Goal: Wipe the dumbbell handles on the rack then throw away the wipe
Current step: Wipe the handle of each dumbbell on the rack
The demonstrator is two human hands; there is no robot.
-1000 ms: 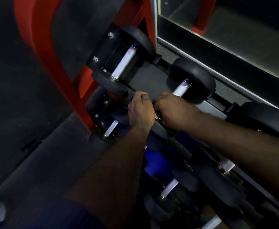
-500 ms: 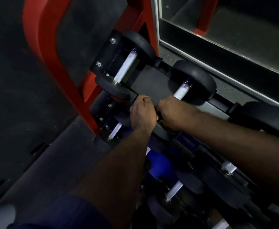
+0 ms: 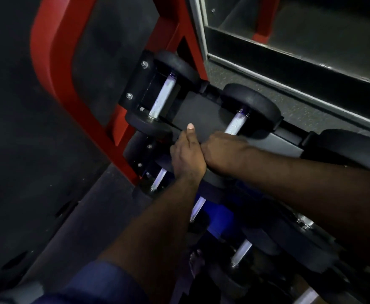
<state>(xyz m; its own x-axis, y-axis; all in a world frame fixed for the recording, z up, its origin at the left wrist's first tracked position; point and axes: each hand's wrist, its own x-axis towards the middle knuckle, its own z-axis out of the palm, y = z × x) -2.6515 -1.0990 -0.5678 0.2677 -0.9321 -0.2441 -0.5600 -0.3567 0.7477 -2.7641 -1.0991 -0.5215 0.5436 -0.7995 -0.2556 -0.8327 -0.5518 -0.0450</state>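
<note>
1. Since half a second ago the left hand has put its thumb out straight, the nail pointing over the edge of the dark shelf plate. Before, it was a closed fist. The right hand has stayed where it was.
2. The red rack frame fills the upper left, and the picture edge cuts off its top.
3. A mirror takes up the upper right, also cut off.
4. Both forearms reach in, one from below and one from the right. A blue sleeve covers the left arm at the bottom edge.
5. On the top tier the end dumbbell lies by the frame, apart from both hands. Beside it is the second dumbbell, its near head mostly hidden under the hands.
6. The lower-tier dumbbells are dim, blurred and partly behind the arms.
7. The right hand curls round the near end of the second dumbbell's knurled handle, so only the far part of the handle shows.
8. The left hand presses against the right hand. Its fingers fold under out of sight, so I cannot tell what they hold.
9. The wipe cannot be made out anywhere round the hands.
</note>
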